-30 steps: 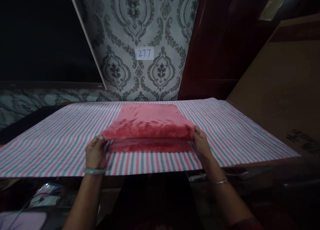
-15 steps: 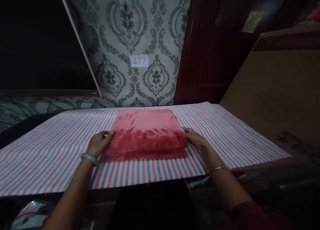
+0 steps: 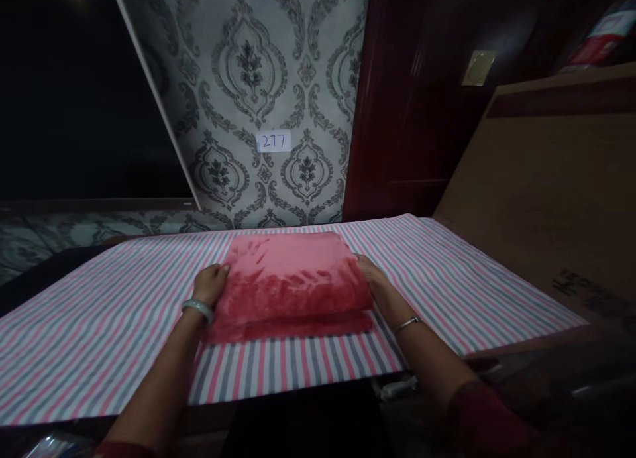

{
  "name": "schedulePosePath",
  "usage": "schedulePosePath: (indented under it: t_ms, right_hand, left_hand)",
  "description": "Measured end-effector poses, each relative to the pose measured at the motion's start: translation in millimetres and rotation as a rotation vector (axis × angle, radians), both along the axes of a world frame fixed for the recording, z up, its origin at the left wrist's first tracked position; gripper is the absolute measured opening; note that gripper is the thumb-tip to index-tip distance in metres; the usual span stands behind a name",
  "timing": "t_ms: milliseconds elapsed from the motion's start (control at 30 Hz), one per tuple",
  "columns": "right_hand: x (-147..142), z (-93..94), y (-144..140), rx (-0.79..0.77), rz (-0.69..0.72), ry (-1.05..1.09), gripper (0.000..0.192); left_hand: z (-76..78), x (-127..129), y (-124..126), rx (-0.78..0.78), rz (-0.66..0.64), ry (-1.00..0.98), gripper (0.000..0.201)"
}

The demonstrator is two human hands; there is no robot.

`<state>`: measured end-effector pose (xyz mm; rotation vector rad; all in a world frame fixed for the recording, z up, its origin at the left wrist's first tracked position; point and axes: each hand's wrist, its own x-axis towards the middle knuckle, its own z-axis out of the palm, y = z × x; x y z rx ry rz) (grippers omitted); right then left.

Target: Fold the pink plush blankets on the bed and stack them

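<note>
A folded pink plush cloth (image 3: 291, 282) lies in the middle of a table covered by a pink, grey and white striped sheet (image 3: 109, 325). My left hand (image 3: 211, 284) presses against the cloth's left edge, thumb on top of the fold. My right hand (image 3: 373, 279) grips the right edge, fingers tucked under the upper layer. The upper layer sits slightly back from the lower one, whose front strip shows. A bangle is on each wrist.
Patterned grey wallpaper carries a small paper label reading 277 (image 3: 273, 140) behind the table. A dark red door (image 3: 412, 113) stands to the right of it, and a large brown cardboard box (image 3: 551, 199) leans at the table's right side. The left background is dark.
Both hands have slid from the cloth's front corners further back along its sides. The folded upper layer has been laid down and pushed away from me, and the view has tilted down.
</note>
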<state>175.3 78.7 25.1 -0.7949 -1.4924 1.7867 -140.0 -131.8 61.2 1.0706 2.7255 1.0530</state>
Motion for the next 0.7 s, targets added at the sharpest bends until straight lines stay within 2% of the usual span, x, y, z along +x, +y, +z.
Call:
schedulePosePath:
  t_ms: [100, 167, 233, 300, 467, 700]
  right_hand:
    - [5, -6.9, -6, -0.036, -0.063, 0.049, 0.028]
    - [9, -11.3, -10, -0.057, -0.064, 0.064, 0.026]
    - [11, -12.9, -10, -0.071, -0.041, 0.07, 0.025]
    - [8, -10.7, -5, -0.071, -0.021, 0.076, 0.025]
    - [-8, 2.2, 24, -0.052, -0.01, 0.059, 0.034]
    - [-38, 2.3, 70, -0.026, -0.031, -0.082, 0.021]
  left_hand:
    - [-12.0, -3, -12, 0.202, 0.019, -0.253, 0.031]
    - [-14.8, -4, -16, 0.292, -0.001, -0.421, 0.033]
    - [-10.8, -8, -16, 0.268, -0.052, -0.485, 0.038]
    - [-1.2, -14, -9, 0.191, -0.101, -0.466, 0.044]
    - [22.5, -40, 32, 0.018, -0.125, -0.288, 0.047]
    - [27.5, -84, 105, -0.138, -0.046, -0.188, 0.034]
